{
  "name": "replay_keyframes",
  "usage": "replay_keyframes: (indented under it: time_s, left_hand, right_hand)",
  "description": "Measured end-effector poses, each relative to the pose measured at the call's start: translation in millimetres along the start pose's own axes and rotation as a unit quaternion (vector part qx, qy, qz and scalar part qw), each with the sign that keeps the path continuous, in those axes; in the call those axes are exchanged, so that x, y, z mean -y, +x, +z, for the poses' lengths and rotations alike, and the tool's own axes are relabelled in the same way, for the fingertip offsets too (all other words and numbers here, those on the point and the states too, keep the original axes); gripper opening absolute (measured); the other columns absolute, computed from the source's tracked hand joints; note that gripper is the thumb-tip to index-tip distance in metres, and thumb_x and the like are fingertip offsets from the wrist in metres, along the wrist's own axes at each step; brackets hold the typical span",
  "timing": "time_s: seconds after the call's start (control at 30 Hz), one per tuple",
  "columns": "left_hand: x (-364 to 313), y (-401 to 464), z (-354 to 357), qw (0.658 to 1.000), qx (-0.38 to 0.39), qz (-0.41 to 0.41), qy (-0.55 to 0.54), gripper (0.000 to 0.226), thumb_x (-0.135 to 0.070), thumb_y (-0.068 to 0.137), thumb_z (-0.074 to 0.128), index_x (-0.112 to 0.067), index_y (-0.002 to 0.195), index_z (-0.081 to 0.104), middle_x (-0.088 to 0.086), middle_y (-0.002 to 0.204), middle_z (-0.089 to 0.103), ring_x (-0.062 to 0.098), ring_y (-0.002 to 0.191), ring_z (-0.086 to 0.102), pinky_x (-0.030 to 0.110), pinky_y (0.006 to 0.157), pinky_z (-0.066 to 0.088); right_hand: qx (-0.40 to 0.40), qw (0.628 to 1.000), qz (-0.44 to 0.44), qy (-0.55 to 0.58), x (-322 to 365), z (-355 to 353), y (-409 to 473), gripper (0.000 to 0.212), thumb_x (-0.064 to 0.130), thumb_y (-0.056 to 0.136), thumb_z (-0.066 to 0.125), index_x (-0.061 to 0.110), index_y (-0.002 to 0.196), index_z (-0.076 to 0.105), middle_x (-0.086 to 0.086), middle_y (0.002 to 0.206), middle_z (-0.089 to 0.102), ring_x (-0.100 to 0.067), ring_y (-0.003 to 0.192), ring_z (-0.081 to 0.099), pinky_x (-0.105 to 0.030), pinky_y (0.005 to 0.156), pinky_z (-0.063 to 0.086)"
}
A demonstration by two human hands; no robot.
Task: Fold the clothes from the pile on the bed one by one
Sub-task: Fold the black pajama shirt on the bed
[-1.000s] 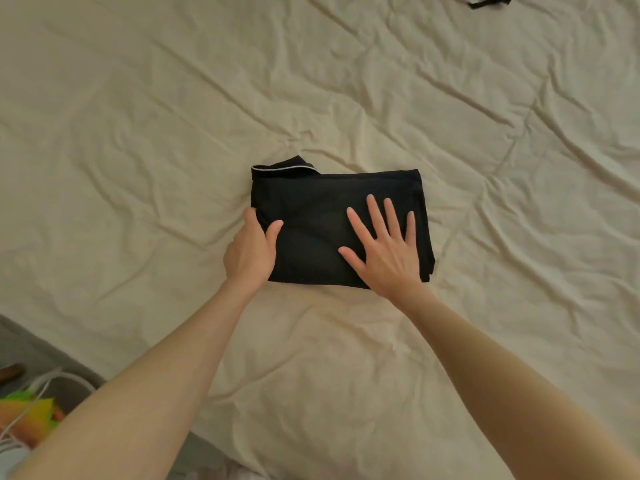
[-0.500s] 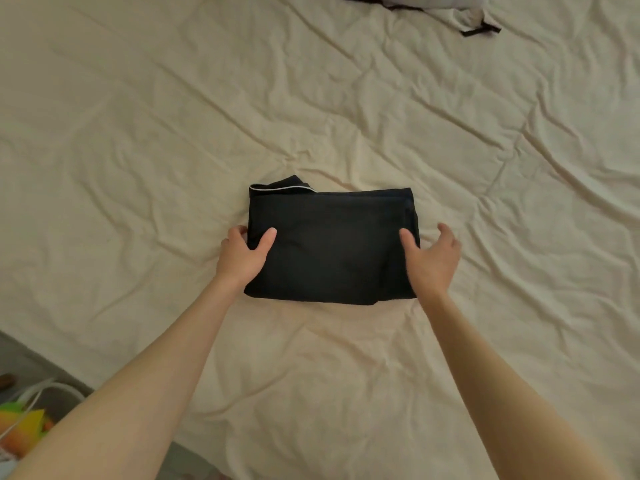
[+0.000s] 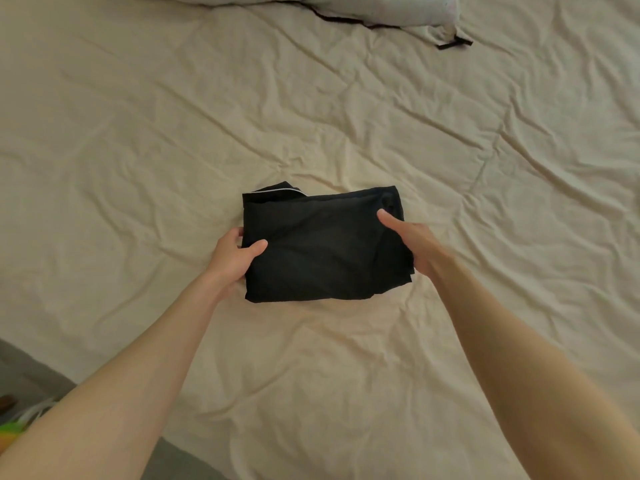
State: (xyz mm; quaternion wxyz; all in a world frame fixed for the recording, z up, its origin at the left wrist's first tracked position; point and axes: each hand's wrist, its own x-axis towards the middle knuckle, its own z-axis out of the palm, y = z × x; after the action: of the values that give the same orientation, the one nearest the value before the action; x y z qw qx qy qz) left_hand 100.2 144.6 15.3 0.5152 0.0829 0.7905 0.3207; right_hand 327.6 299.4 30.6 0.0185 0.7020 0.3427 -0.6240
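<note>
1. I saw the folded black garment (image 3: 325, 244) in the middle of the cream bed sheet (image 3: 138, 140), held between my two hands. Whether its underside rested on the sheet or was lifted off it, I could not tell.
2. Its long axis ran across my view, from the left hand (image 3: 232, 259) to the right hand (image 3: 412, 245), and the whole rectangle was turned a little, the right end sitting slightly farther from me than the left.
3. A thin white piping (image 3: 277, 191) edged a flap at the far left corner, beyond my left fingertips; the folded near edge lay toward my wrists.
4. My left hand gripped the left short edge: the thumb lay on top of the cloth, and the other fingers curled round the edge and out of sight beneath it.
5. My right hand gripped the right short edge: the thumb pressed on the top surface, pointing toward the far right corner, while the other fingers were hidden behind the cloth's side.
6. I could read no brand, label or writing on the garment.
7. Well beyond my fingertips, at the far edge of the view, lay a pale bundle of fabric with black trim (image 3: 381, 8), well apart from the garment.
8. Near my left elbow a green and yellow object (image 3: 10, 431) showed off the bed's edge, too cut off to identify.
</note>
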Motion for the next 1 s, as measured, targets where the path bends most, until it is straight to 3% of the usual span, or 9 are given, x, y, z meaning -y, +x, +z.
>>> replay_keyframes:
  time_s: [0.1, 0.17, 0.3, 0.6, 0.7, 0.87, 1.0]
  left_hand:
    - [2.5, -4.0, -5.9, 1.000, 0.009, -0.008, -0.018, 0.048, -0.016, 0.092, 0.059, -0.013, 0.136, 0.041, 0.010, 0.121, 0.056, 0.025, 0.101, 0.056, 0.038, 0.077, 0.048]
    - [4.2, -6.2, -9.9, 1.000, 0.012, -0.010, -0.026, 0.046, -0.016, 0.092, 0.059, -0.014, 0.134, 0.042, 0.009, 0.117, 0.057, 0.024, 0.098, 0.057, 0.035, 0.071, 0.049]
    - [7.2, -12.0, -18.8, 0.999, 0.011, -0.003, -0.034, 0.040, -0.015, 0.091, 0.060, -0.016, 0.129, 0.046, 0.007, 0.113, 0.058, 0.021, 0.093, 0.058, 0.028, 0.060, 0.047]
    - [13.2, -64.9, -48.7, 0.999, 0.028, 0.015, -0.019, 0.039, -0.015, 0.091, 0.061, -0.015, 0.127, 0.048, 0.010, 0.110, 0.061, 0.022, 0.095, 0.060, 0.029, 0.061, 0.049]
    - [10.7, -92.2, -57.9, 0.999, 0.034, 0.020, -0.016, 0.037, -0.016, 0.090, 0.062, -0.015, 0.124, 0.050, 0.011, 0.109, 0.062, 0.024, 0.097, 0.060, 0.030, 0.062, 0.049]
    - [-3.9, -140.9, -58.0, 0.997, 0.048, 0.052, -0.012, 0.038, -0.016, 0.089, 0.063, -0.014, 0.125, 0.050, 0.012, 0.110, 0.062, 0.027, 0.099, 0.061, 0.029, 0.061, 0.050]
    - [-17.5, -191.1, -40.8, 0.994, 0.060, 0.092, -0.001, 0.039, -0.016, 0.088, 0.064, -0.013, 0.124, 0.051, 0.013, 0.112, 0.062, 0.029, 0.101, 0.061, 0.030, 0.063, 0.050]
  right_hand:
    - [-0.062, 0.997, -0.017, -0.039, -1.7, 7.2, -0.6, 0.048, 0.026, 0.084, 0.071, 0.006, 0.124, 0.056, -0.007, 0.112, 0.062, -0.026, 0.094, 0.058, -0.043, 0.092, 0.049]
    - [-0.076, 0.996, -0.026, -0.049, -0.9, 10.2, -4.1, 0.038, 0.019, 0.088, 0.067, 0.007, 0.123, 0.058, -0.009, 0.108, 0.063, -0.025, 0.089, 0.057, -0.042, 0.089, 0.050]
    - [-0.076, 0.995, -0.039, -0.060, -2.2, 15.5, -14.9, 0.033, 0.016, 0.089, 0.063, 0.009, 0.122, 0.059, -0.010, 0.106, 0.063, -0.022, 0.081, 0.056, -0.038, 0.080, 0.050]
    - [-0.065, 0.995, -0.049, -0.052, -24.2, 12.1, -84.6, 0.026, 0.014, 0.090, 0.062, 0.010, 0.115, 0.062, -0.003, 0.093, 0.062, -0.012, 0.070, 0.054, -0.033, 0.068, 0.044]
    - [-0.066, 0.996, -0.052, -0.037, -30.5, 6.9, -114.0, 0.025, 0.013, 0.090, 0.062, 0.010, 0.115, 0.062, 0.001, 0.084, 0.059, -0.013, 0.070, 0.054, -0.035, 0.071, 0.045]
    - [-0.053, 0.995, -0.081, -0.011, -38.4, -23.2, -170.8, 0.024, 0.012, 0.088, 0.064, 0.012, 0.112, 0.062, -0.001, 0.091, 0.063, -0.012, 0.073, 0.057, -0.028, 0.057, 0.044]
    - [-0.065, 0.991, -0.113, 0.020, -60.0, -61.6, -221.5, 0.018, 0.011, 0.088, 0.063, 0.016, 0.106, 0.062, 0.002, 0.089, 0.063, -0.011, 0.075, 0.057, -0.028, 0.061, 0.043]
